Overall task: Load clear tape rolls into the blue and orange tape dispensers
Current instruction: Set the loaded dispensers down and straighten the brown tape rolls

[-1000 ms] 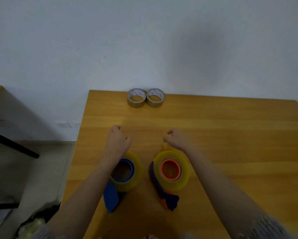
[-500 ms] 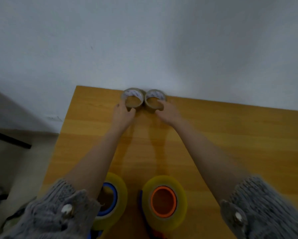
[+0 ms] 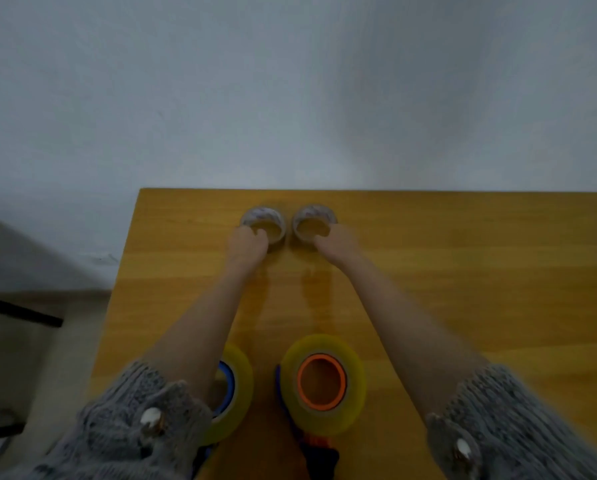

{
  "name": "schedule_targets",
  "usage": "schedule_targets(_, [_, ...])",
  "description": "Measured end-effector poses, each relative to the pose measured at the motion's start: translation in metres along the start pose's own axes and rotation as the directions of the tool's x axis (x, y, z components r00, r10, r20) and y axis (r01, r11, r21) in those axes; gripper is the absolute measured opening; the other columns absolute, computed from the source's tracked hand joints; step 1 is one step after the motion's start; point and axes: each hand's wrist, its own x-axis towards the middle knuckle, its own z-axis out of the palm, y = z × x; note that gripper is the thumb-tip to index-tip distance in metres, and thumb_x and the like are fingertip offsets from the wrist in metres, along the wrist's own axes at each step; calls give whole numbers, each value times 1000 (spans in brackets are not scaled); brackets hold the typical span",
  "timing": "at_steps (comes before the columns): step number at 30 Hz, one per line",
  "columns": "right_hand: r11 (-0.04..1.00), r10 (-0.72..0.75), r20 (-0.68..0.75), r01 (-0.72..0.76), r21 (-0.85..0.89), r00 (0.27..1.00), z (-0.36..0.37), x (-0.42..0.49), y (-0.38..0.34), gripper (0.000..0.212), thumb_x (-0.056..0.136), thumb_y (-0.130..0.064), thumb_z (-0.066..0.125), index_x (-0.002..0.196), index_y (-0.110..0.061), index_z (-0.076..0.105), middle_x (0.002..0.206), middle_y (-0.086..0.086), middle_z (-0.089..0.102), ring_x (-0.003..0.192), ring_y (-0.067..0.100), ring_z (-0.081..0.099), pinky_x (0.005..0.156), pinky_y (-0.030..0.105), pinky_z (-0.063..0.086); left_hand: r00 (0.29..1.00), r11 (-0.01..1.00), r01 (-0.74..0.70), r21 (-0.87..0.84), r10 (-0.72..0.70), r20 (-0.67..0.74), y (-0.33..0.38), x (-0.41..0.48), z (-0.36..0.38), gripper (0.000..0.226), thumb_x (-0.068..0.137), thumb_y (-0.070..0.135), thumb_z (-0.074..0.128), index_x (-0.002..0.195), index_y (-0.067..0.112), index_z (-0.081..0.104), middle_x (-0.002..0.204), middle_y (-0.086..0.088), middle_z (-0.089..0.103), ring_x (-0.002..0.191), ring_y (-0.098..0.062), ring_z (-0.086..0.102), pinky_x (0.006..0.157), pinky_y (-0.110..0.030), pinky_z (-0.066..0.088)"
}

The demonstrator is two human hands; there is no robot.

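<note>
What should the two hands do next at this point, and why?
Most likely lift both rolls and draw them back toward the dispensers. The left hand pinches the near rim of the left roll, the right hand that of the right roll. Both rolls sit at the far edge of the table, while the blue dispenser and orange dispenser lie near the person.

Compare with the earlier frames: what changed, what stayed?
Both hands travelled from beside the dispensers to the far edge of the table. The left hand now grips the left roll, the right hand the right roll, fingers hooked over their rims. The blue dispenser and orange dispenser, each carrying a yellowish roll, stayed put.
</note>
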Motion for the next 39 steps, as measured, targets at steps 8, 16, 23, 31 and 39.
schedule_targets(8, [999, 19, -156, -13, 39, 988, -26, -73, 29, 44, 95, -17, 44, 132, 8, 46, 138, 25, 47, 125, 34, 47, 96, 37, 42, 992, 993, -121, 16, 120, 50, 33, -64, 11, 23, 98, 18, 33, 90, 11, 53, 76, -12, 54, 64, -23, 53, 52, -26, 38])
schedule_targets(16, [988, 5, -258, 34, 149, 966, -85, -122, 82, 19, 88, -12, 47, 91, 1, 61, 80, 25, 60, 79, 36, 55, 55, 35, 41, 973, 970, -229, 80, 228, 24, 81, -130, 42, 28, 96, 10, 38, 85, -1, 62, 76, -29, 58, 74, -40, 58, 67, -45, 49])
schedule_targets(23, [985, -14, -304, 66, 163, 953, -137, -132, 161, 41, 89, -16, 50, 124, 6, 55, 99, 19, 60, 64, 25, 53, 46, 28, 33, 982, 983, -177, 45, 179, -58, 138, -170, 103, 24, 95, 15, 39, 77, 19, 53, 101, -26, 63, 85, -36, 59, 96, -46, 47])
schedule_targets(31, [989, -93, -265, 120, 89, 960, -186, -118, 227, 46, 93, -20, 51, 127, 9, 50, 118, 22, 62, 85, 28, 60, 67, 36, 48, 997, 999, -32, 7, 33, -70, 180, -203, 168, 19, 96, 13, 39, 93, 3, 54, 62, -8, 42, 56, -22, 47, 85, -46, 49])
schedule_targets(39, [997, -58, -271, 70, 36, 961, -224, -82, 268, 50, 92, -23, 51, 136, 0, 46, 132, 18, 54, 113, 33, 56, 89, 39, 48, 999, 998, -45, 41, 46, -20, 221, -176, 220, 28, 97, 12, 36, 105, -3, 58, 105, -29, 60, 99, -39, 58, 96, -46, 44])
